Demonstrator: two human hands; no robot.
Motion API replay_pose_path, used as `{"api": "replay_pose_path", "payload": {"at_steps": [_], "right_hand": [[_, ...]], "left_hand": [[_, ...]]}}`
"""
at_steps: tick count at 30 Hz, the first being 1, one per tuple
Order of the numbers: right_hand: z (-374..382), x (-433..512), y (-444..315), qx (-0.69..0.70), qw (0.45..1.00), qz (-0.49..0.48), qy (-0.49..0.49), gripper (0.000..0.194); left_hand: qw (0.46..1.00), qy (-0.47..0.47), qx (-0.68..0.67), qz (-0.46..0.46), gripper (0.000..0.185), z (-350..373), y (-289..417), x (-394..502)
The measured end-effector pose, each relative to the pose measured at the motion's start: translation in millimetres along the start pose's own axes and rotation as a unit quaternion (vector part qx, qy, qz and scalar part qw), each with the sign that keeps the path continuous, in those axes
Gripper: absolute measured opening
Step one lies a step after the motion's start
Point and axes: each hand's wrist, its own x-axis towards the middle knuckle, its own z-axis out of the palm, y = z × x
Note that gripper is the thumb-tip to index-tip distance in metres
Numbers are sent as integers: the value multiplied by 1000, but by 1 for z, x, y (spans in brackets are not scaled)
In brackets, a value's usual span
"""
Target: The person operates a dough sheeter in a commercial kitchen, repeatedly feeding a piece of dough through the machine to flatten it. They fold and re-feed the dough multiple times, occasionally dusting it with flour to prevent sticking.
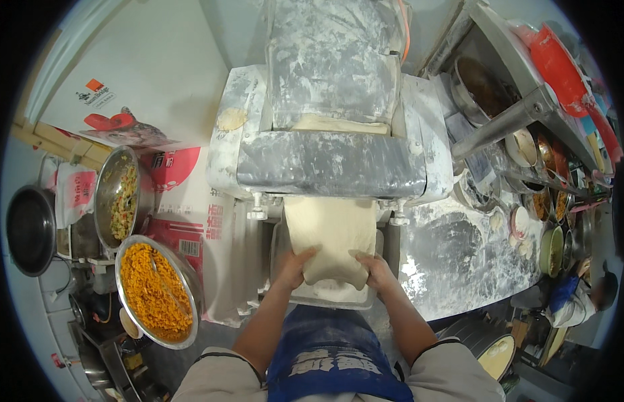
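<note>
A wide sheet of pale dough hangs from the front of a flour-dusted dough sheeter. My left hand grips its left edge, and my right hand pinches the right edge near the lower end. Between my hands the free end sags in a curve. More dough shows behind the metal cover, at the foot of the sloping feed plate. Beneath the hanging sheet is a tray with flour in it. The rollers themselves are hidden by the cover.
At left, a steel bowl of orange shredded filling and a bowl of chopped vegetables stand by printed flour sacks. A floured metal table adjoins on the right, below a shelf with a red plastic scoop. Another person is far right.
</note>
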Motion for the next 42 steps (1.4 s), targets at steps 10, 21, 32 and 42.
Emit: {"api": "replay_pose_path", "payload": {"at_steps": [10,21,32,42], "right_hand": [[11,-69,26,134,971,184,71,48],[4,72,26,396,917,38,33,48],[12,170,-31,528,828,-187,-32,49],[58,108,29,544,826,-70,133,75]], "left_hand": [[993,27,107,-40,47,-39,-77,-58],[973,121,-173,-93,46,-47,17,75],[954,-126,-257,90,43,40,86,139],[861,153,457,163,57,-4,47,97]]}}
